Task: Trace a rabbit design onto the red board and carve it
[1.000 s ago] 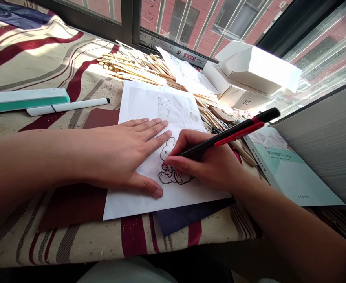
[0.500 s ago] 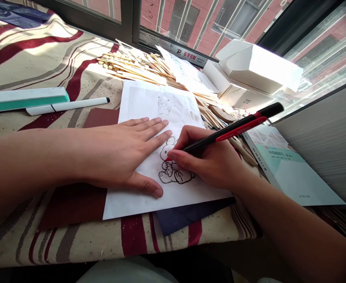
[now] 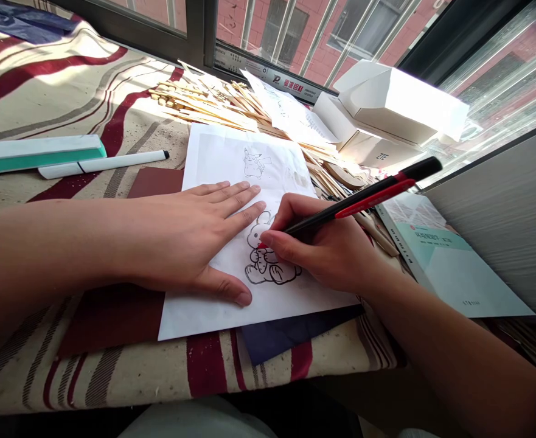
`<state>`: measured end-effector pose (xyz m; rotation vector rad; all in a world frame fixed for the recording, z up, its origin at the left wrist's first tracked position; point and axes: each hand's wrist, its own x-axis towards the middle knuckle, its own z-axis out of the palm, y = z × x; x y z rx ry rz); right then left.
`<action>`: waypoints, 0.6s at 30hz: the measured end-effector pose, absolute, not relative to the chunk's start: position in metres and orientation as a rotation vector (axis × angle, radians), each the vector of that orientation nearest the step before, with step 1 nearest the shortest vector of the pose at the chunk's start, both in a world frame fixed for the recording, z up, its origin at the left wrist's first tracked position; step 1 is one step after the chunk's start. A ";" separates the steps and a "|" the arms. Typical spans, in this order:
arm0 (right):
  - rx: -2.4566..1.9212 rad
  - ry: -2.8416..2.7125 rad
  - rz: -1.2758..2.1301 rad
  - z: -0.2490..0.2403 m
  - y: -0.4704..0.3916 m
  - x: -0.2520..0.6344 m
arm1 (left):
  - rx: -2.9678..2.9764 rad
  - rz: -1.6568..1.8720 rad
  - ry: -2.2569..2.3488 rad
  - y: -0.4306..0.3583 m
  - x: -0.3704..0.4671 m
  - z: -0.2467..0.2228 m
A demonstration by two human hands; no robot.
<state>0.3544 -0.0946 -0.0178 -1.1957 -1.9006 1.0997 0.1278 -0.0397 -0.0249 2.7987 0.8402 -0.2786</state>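
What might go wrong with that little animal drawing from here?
The right hand covers part of the drawing, so any wet ink might smudge. The left hand lies flat on the white paper; if it slipped, the paper could shift and the black-and-red pen might stray.

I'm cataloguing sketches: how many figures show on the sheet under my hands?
2: a small figure near the far edge of the sheet, and a bolder animal nearer you, partly covered by the right hand. Others may be hidden under the left hand.
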 end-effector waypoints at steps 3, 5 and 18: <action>-1.188 -1.908 1.103 -0.018 -0.094 0.355 | 2.803 -0.255 0.832 -0.039 0.127 -0.026; -1.182 -1.909 1.106 -0.018 -0.094 0.356 | 2.802 -0.251 0.831 -0.038 0.127 -0.027; -1.153 -1.920 1.121 -0.020 -0.094 0.357 | 2.786 -0.273 0.832 -0.040 0.129 -0.023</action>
